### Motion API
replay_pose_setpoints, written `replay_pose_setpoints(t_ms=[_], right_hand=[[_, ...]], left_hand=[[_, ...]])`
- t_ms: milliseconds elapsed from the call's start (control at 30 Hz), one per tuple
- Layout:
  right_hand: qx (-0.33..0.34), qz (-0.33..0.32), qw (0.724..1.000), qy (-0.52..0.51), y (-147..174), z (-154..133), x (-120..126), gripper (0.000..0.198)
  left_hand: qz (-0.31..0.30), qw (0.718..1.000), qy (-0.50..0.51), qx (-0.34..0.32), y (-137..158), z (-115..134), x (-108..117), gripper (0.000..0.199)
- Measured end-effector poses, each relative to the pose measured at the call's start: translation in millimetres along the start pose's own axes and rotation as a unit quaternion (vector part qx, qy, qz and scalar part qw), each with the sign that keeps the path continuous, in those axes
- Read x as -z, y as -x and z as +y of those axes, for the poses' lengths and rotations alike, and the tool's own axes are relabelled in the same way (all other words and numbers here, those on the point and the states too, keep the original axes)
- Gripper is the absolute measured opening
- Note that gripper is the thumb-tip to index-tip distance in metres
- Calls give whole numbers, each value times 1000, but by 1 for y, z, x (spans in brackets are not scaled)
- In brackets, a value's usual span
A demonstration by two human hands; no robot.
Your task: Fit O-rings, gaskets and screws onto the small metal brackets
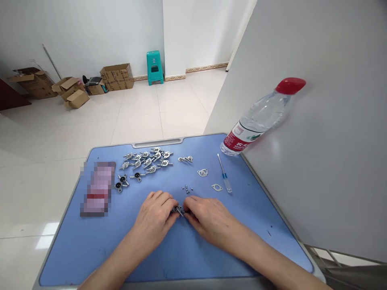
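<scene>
Near the front middle of the table, a small metal valve (179, 211) with a thin pipe stub shows between my hands, much of it covered by fingers. My left hand (155, 215) is closed on its left side, thumb and fingers pinching it. From the right, my right hand (208, 217) pinches the same valve with bent fingers. Several tiny screws (187, 189) lie just beyond my fingertips. Flat metal gaskets (217, 187) rest to the right, beside a screwdriver (225, 175) with a clear and blue handle.
Several similar metal valves (147, 162) are spread at the back left of the blue table (121, 249), some with black round faces (137, 175). Small metal levers (185, 159) lie right of them. A blurred pinkish object (98, 189) lies left. A large water bottle (256, 121) stands back right, against a grey panel.
</scene>
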State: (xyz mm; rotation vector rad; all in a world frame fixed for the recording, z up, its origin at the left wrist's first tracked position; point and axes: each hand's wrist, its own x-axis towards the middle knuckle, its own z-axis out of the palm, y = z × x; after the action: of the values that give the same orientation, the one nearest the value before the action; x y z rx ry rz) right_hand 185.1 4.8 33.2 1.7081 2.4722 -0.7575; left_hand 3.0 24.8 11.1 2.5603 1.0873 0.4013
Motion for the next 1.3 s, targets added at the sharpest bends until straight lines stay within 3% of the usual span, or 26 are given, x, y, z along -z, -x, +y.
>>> replay_pose_setpoints(t_ms=[500, 667, 1033, 1300], right_hand=[[8, 11, 1000, 6, -2, 7, -11, 14], [27, 38, 999, -1, -1, 10, -15, 15], [17, 16, 1000, 6, -1, 6, -14, 14], [34, 42, 999, 5, -1, 10, -20, 15]], left_hand=[[7, 999, 51, 8, 0, -1, 1, 7], [16, 999, 46, 8, 0, 2, 1, 10], [16, 999, 40, 5, 1, 2, 1, 8], [24, 999, 36, 11, 1, 2, -1, 10]])
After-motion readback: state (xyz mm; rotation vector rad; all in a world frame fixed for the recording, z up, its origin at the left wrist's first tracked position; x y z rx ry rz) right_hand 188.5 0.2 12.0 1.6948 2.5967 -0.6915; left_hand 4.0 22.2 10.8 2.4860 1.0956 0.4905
